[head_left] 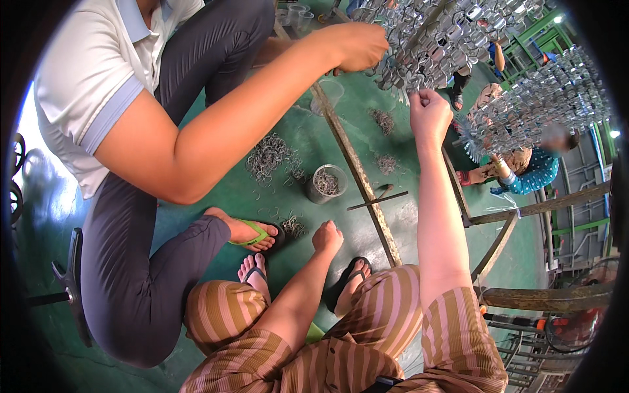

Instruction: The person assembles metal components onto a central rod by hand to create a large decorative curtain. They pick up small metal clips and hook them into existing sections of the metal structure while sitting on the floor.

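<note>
My right hand (430, 119) is raised to the lower edge of a hanging cluster of shiny curved metal pieces (445, 39). Its thumb and fingers are pinched together beside the lowest pieces; what they hold is too small to make out. Lower down, my left hand (327, 239) is closed in a fist above the floor, its contents hidden. Just beyond it stands a clear plastic tub (341, 180) holding small bent metal hooks (325, 182). At the left, a co-worker's hand (362, 47) reaches to the same hanging cluster.
Loose hooks lie in piles (267, 157) on the green floor. A long wooden bar (354, 167) crosses beyond my knees, with a thin dark rod (378, 200) across it. Another person (534, 173) sits by a second hanging cluster (537, 105). A fan (576, 324) stands right.
</note>
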Demonstrator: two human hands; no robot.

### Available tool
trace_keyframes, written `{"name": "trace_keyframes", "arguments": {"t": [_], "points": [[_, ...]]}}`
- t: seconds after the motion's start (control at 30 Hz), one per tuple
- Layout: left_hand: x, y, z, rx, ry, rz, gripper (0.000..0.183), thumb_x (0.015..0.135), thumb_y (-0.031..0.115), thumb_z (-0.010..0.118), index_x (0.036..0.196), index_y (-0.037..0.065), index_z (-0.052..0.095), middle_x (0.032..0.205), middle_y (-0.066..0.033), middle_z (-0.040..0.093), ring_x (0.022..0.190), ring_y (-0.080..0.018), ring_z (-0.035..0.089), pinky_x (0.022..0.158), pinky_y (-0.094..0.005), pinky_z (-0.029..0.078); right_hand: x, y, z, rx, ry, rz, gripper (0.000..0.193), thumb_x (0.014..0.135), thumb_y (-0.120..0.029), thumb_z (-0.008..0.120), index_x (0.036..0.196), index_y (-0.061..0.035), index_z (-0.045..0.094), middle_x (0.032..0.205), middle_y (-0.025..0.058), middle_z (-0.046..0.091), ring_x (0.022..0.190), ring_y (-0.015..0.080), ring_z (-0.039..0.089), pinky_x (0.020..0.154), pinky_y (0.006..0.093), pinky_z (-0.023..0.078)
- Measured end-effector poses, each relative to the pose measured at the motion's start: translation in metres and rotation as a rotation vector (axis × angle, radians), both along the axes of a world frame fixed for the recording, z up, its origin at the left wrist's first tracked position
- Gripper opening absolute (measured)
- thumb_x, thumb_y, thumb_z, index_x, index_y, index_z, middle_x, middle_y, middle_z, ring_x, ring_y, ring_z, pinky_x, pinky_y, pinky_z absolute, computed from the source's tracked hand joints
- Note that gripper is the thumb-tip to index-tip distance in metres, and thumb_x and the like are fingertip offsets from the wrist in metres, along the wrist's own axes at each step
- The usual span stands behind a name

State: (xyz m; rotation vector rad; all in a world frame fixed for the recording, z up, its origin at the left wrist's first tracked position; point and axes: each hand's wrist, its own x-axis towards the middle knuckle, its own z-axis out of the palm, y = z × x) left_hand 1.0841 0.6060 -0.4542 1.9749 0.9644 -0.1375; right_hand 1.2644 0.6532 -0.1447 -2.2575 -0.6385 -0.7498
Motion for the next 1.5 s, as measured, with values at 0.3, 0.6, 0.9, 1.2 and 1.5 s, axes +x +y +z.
{"name": "trace_keyframes", "arguments": {"t": [0.3,0.6,0.9,1.2,1.5], "points": [[0.003,-0.004,-0.009,0.05,-0.059,0.024,0.016,0.075,0.019,0.058,0.086,0.007,0.061,0.091,-0.0125,0.063,0.085,-0.0307,0.061,0.073,-0.0409,0.049,0.028,-0.009,-0.022,-0.181,0.03,-0.065,0.017,0.073,-0.017,0.06,0.078,-0.0027,0.068,0.072,0.0195,0.063,0.071,0.0357,0.063,0.069,0.0405,0.05],[0.005,0.005,0.004,0.012,-0.014,0.012,0.018,0.075,0.02,0.059,0.088,0.007,0.06,0.091,-0.0149,0.064,0.085,-0.0323,0.061,0.073,-0.0414,0.049,0.015,-0.011,-0.011,-0.047,0.051,-0.052,0.018,0.07,-0.019,0.063,0.079,-0.0043,0.068,0.07,0.0169,0.064,0.067,0.032,0.063,0.066,0.0373,0.05],[-0.008,0.017,-0.004,-0.019,0.179,-0.034,0.022,0.074,0.018,0.06,0.09,0.004,0.059,0.091,-0.0162,0.063,0.084,-0.0293,0.061,0.072,-0.0389,0.049,0.007,-0.035,0.001,-0.055,0.155,-0.038,0.02,0.07,-0.02,0.066,0.08,-0.0038,0.068,0.067,0.0123,0.065,0.06,0.024,0.063,0.062,0.0322,0.049],[0.044,0.078,0.11,-0.242,-0.511,-0.406,0.013,0.076,0.015,0.061,0.082,0.004,0.058,0.079,-0.014,0.063,0.076,-0.0231,0.062,0.065,-0.0352,0.047,-0.006,-0.05,0.017,0.21,0.497,0.305,0.017,0.077,-0.014,0.067,0.083,0.0013,0.066,0.064,0.0,0.061,0.055,0.0044,0.051,0.051,0.0205,0.042],[0.073,0.109,0.256,0.153,-1.374,-0.046,0.006,0.076,0.004,0.061,0.079,0.004,0.055,0.077,-0.0109,0.056,0.076,-0.0296,0.056,0.066,-0.0374,0.045,-0.025,-0.073,0.028,-0.15,0.403,0.385,0.015,0.074,-0.01,0.068,0.082,0.0032,0.065,0.062,0.0031,0.06,0.053,0.0061,0.051,0.05,0.0218,0.041]]}}
